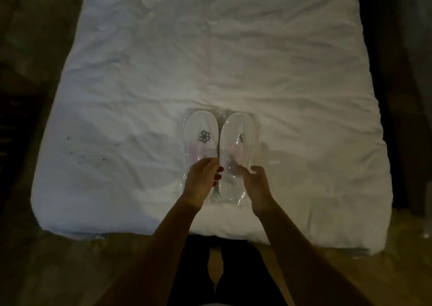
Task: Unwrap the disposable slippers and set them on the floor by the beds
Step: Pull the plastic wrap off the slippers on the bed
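Wide white bed [210, 60] bare and open to left, right and beyond, two wrapped slippers [218, 142] side by side near its foot edge as the only obstacle, both hands over their near ends, dark floor [35, 270] strips flanking the bed.

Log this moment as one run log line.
stage: unwrapping not begun | slippers: two wrapped packs on bed | left hand: on left pack | right hand: on right pack

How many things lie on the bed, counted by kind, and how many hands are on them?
Wrapped slipper packets: 2 (left packet, right packet)
Hands: 2 (left hand, right hand)
Beds: 1 (bed)
Total: 5
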The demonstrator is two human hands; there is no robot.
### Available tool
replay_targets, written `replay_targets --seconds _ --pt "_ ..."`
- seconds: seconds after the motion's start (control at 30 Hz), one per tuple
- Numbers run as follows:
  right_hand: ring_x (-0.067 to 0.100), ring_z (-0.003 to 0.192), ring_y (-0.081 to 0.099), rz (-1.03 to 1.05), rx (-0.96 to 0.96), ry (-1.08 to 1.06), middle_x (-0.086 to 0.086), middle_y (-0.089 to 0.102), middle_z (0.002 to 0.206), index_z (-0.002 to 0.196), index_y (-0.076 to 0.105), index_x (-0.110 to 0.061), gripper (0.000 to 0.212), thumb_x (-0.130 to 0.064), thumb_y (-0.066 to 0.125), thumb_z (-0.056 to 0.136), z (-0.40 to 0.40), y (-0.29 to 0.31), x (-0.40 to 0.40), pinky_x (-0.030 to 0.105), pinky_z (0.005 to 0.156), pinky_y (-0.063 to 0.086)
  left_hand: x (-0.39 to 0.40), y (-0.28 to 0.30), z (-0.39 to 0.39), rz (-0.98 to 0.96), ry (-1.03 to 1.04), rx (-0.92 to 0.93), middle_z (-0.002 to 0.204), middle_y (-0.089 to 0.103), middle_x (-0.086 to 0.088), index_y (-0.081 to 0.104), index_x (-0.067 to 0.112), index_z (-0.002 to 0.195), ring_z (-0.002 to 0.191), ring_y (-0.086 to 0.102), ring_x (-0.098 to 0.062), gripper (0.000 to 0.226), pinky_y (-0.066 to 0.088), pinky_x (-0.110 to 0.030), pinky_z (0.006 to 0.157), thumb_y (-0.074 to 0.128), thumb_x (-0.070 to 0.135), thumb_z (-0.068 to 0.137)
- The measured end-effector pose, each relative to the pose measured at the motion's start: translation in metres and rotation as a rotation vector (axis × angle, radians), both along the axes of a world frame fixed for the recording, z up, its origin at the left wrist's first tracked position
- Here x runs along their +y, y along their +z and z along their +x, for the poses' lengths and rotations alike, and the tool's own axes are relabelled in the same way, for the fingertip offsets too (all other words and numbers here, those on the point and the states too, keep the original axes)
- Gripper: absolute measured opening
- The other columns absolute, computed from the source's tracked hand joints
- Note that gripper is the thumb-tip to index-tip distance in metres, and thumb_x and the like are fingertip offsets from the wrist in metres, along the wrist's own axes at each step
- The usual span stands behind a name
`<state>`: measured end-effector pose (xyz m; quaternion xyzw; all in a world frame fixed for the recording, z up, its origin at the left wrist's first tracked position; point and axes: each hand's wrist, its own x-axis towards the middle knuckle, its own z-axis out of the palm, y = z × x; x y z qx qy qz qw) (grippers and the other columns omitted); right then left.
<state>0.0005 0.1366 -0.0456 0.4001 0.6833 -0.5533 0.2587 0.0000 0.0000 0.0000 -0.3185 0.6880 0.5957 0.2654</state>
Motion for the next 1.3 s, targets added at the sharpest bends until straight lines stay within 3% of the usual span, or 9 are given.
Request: replay_targets --seconds 0.17,0.27,0.37,0.5,0.7,0.87,1.03,1.17,1.3 --pt "0.034 0.122 0.05 0.018 -0.076 0.033 0.014 0.045 0.134 0.143 0.035 -0.006 0.082 -0.043 0.071 0.079 0.006 -0.023 0.009 0.033 0.086 0.044 0.006 -0.024 0.006 0.04 -0.055 -0.087 0.107 0.065 -0.025 0.064 0.007 0.102 0.092 0.064 -0.035 0.025 0.052 -0.043 0.084 0.053 0.028 0.093" --pt "0.027 0.097 0.057 -0.068 -0.141 -0.03 0.009 0.052 0.113 0.131 0.048 -0.001 0.063 -0.036 0.066 0.081 0.008 -0.032 0.012 0.025 0.06 0.037 0.014 -0.031 0.009 0.086 -0.052 -0.169 0.104 0.057 -0.013 0.057 0.015 0.106 0.095 0.056 -0.026 0.013 0.05 -0.039 0.087 0.05 0.024 0.099" --pt "0.023 0.097 0.051 -0.118 -0.219 -0.081 0.009 0.056 0.112 0.125 0.053 -0.002 0.041 -0.027 0.058 0.094 0.012 -0.042 0.014 0.024 0.055 0.029 0.023 -0.043 0.016 0.102 -0.077 -0.202 0.108 0.056 -0.01 0.054 0.018 0.109 0.098 0.055 -0.024 0.012 0.049 -0.036 0.085 0.048 0.021 0.099" --pt "0.025 0.094 0.052 -0.106 -0.221 -0.079 0.013 0.06 0.117 0.124 0.054 0.002 0.046 -0.027 0.062 0.09 0.014 -0.046 0.009 0.026 0.054 0.032 0.031 -0.047 0.02 0.057 -0.117 -0.182 0.117 0.061 -0.011 0.056 0.019 0.112 0.11 0.058 -0.03 0.016 0.052 -0.037 0.086 0.047 0.022 0.099" --pt "0.03 0.091 0.066 -0.054 -0.101 0.002 0.011 0.069 0.093 0.105 0.066 0.0 0.027 -0.018 0.066 0.084 0.011 -0.031 0.013 0.043 0.085 0.055 0.037 -0.035 0.019 -0.01 -0.139 -0.179 0.124 0.06 -0.01 0.053 0.016 0.128 0.111 0.061 -0.029 0.034 0.053 -0.031 0.074 0.049 0.027 0.097" --pt "0.027 0.094 0.066 -0.058 0.033 -0.005 0.01 0.069 0.101 0.103 0.064 -0.011 0.022 -0.022 0.067 0.084 -0.001 -0.003 0.01 0.041 0.088 0.056 0.045 -0.005 0.007 -0.169 -0.213 -0.038 0.118 0.066 -0.008 0.059 0.018 0.114 0.103 0.064 -0.022 0.022 0.054 -0.042 0.094 0.049 0.029 0.097" --pt "0.024 0.088 0.067 -0.106 0.115 -0.031 0.006 0.07 0.089 0.09 0.066 -0.01 0.011 -0.019 0.068 0.083 -0.022 0.032 0.013 0.03 0.07 0.054 0.05 0.03 -0.017 -0.335 -0.268 0.111 0.119 0.064 -0.008 0.057 0.013 0.128 0.103 0.06 -0.021 0.035 0.049 -0.029 0.087 0.049 0.027 0.097" --pt "0.028 0.086 0.065 -0.112 0.216 -0.013 0.007 0.067 0.081 0.077 0.063 -0.012 0.009 -0.016 0.064 0.085 -0.044 0.067 0.015 0.041 0.084 0.055 0.05 0.06 -0.036 -0.372 -0.229 0.257 0.104 0.061 -0.002 0.064 0.012 0.119 0.092 0.055 -0.015 0.028 0.043 -0.019 0.074 0.05 0.024 0.098" --pt "0.033 0.097 0.066 -0.236 0.367 0.019 0.016 0.069 0.098 0.092 0.067 -0.007 0.011 -0.017 0.061 0.09 -0.062 0.11 0.019 0.041 0.082 0.057 0.041 0.087 -0.049 -0.481 -0.021 0.511 0.116 0.065 -0.009 0.068 0.013 0.114 0.106 0.061 -0.024 0.026 0.053 -0.034 0.089 0.063 0.025 0.091"
